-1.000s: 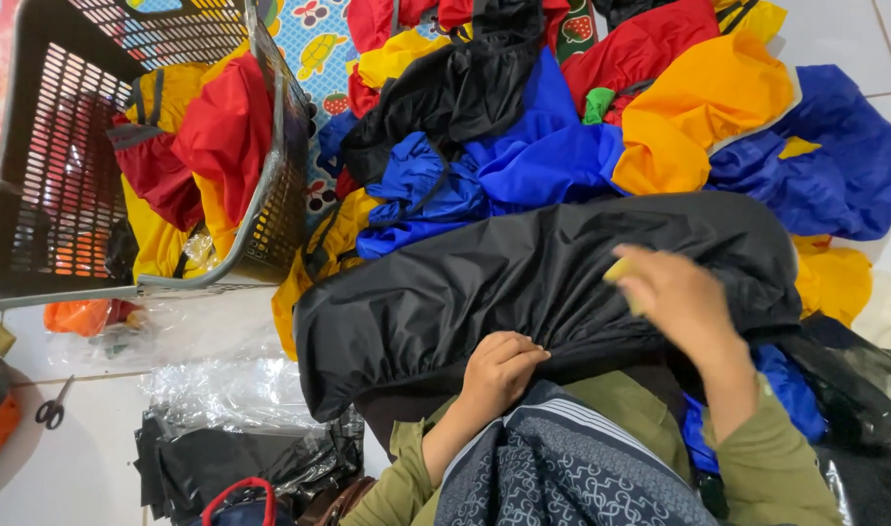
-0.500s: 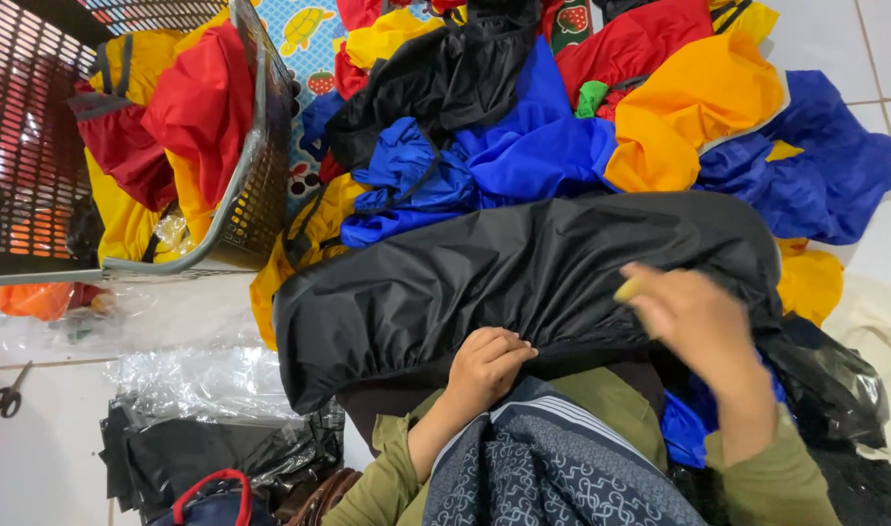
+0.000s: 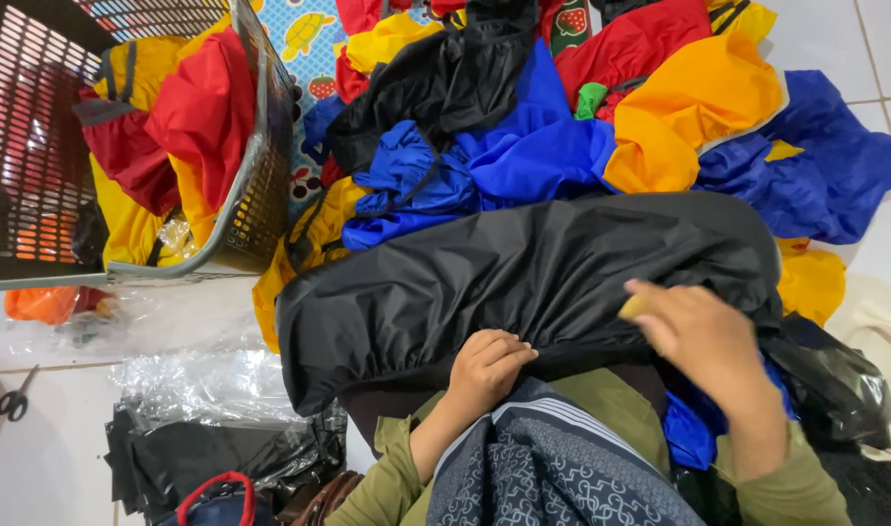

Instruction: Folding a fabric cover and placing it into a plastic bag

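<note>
White tiled floor [image 3: 37, 468]: scissors [image 3: 15, 399], basket [image 3: 260, 195], clear plastic [image 3: 192, 380].
</note>
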